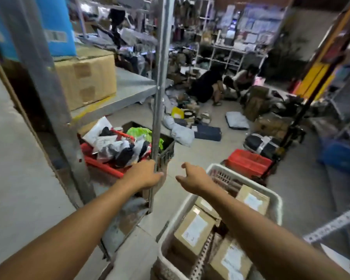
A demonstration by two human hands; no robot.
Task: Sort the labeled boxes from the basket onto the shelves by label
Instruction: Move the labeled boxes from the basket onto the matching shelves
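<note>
Labeled boxes (194,229): brown cardboard with white labels, several lying in the white basket (279,205) beneath the right forearm. Right hand (192,176): above the basket's far rim, fingers relaxed and spread, holding nothing. Left hand (143,174): fingers apparently wrapped around the metal shelf post (158,98), though the grip is partly hidden. Red crate (103,164) of bagged parcels: just beyond the left hand. Shelf (127,91) with a large carton (85,77): above it.

Pale tiled floor (216,146), grey metal racking (230,55) behind, seemingly dim lighting.
</note>
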